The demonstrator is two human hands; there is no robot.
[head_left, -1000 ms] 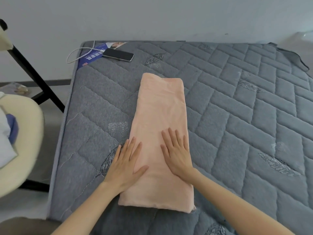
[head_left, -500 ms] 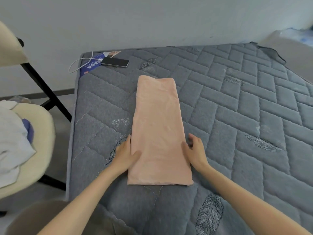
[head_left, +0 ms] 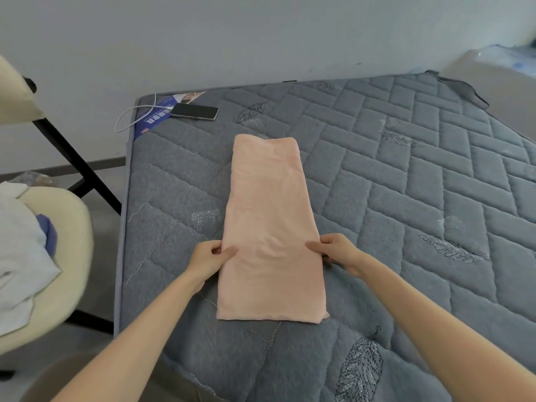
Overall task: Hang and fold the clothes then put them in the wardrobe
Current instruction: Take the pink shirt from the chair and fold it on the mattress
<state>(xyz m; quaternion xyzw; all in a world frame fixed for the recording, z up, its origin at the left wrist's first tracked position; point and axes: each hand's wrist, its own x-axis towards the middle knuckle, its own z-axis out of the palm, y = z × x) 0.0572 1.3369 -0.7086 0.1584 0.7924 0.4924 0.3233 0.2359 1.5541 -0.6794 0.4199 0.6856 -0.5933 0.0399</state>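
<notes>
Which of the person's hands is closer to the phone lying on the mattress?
Left. The left hand pinches the peach cloth's left edge, on the phone's side. The right hand grips the opposite edge, farther away.

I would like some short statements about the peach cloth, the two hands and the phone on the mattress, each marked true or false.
1. The peach cloth lies folded into a long strip on the grey mattress. True.
2. Only the left hand touches the cloth. False: the right hand pinches the opposite long edge as well.
3. The phone lies on top of the cloth. False: it lies apart, near the mattress's far left corner.
4. A white cable runs from the phone over the mattress's edge. True.
5. The chair at the left is bare. False: light clothes lie on it.
</notes>
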